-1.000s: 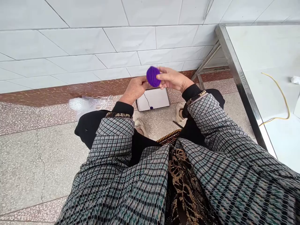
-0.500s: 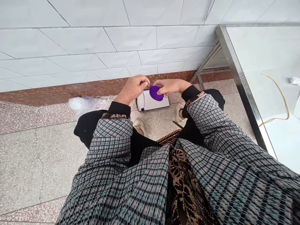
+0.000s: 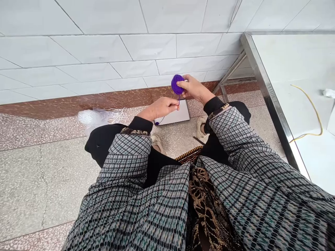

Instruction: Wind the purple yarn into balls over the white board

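Note:
A ball of purple yarn (image 3: pixel 177 84) is gripped in my right hand (image 3: pixel 193 88), thumb across its face. Just below and to the left, my left hand (image 3: pixel 162 107) pinches the strand that runs down from the ball. From there the yarn trails to a small dark purple bit of yarn (image 3: pixel 157 123) at the left corner of a shallow white box or tray (image 3: pixel 180 113) with dark edges. That box lies on the floor under my hands, its left part hidden by my left hand.
White string in a clear plastic bag (image 3: pixel 95 118) lies on the floor at left. A tiled wall (image 3: pixel 146 48) rises ahead. To the right stands a metal-framed table (image 3: pixel 269 90) with a yellow cord (image 3: pixel 318 116) on it. A wicker edge (image 3: pixel 190 154) shows between my legs.
My right hand has lifted the yarn ball up and turned it. My left hand has moved down and right, from the ball's upper left to below it, still pinching the strand.

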`<action>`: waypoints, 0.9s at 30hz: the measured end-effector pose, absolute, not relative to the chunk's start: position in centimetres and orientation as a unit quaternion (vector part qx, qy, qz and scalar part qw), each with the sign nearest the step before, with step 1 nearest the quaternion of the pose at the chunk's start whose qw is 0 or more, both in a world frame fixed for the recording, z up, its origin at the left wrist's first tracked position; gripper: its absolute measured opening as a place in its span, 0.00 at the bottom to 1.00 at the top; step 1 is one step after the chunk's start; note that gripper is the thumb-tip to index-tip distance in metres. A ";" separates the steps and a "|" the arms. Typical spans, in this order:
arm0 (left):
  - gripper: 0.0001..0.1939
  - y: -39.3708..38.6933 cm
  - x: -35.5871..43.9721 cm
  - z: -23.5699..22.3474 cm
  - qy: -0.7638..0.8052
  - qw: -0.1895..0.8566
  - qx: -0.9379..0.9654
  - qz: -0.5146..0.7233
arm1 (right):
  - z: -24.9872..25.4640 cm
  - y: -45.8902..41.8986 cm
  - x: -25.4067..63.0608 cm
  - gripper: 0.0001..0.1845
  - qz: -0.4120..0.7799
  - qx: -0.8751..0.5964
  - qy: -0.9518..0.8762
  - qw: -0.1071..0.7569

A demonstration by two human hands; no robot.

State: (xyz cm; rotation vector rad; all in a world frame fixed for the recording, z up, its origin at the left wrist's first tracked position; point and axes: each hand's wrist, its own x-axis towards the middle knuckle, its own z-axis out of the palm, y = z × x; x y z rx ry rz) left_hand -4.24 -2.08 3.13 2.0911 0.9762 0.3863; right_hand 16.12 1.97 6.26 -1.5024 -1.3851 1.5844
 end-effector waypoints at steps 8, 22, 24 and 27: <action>0.11 -1.8 -5.9 4.6 0.475 0.342 0.778 0.227 | 6.7 1.6 16.8 0.15 0.541 -0.543 -0.640 0.054; 0.10 -1.7 -4.6 3.1 0.433 0.402 0.789 0.170 | 5.0 2.7 17.3 0.21 0.677 -0.408 -0.501 0.353; 0.11 -1.9 -4.4 3.4 0.414 0.407 0.799 0.153 | 4.4 2.9 17.0 0.21 0.643 -0.462 -0.515 0.328; 0.12 -1.9 -4.9 3.9 0.426 0.392 0.798 0.167 | 4.3 2.8 16.8 0.21 0.583 -0.538 -0.556 0.248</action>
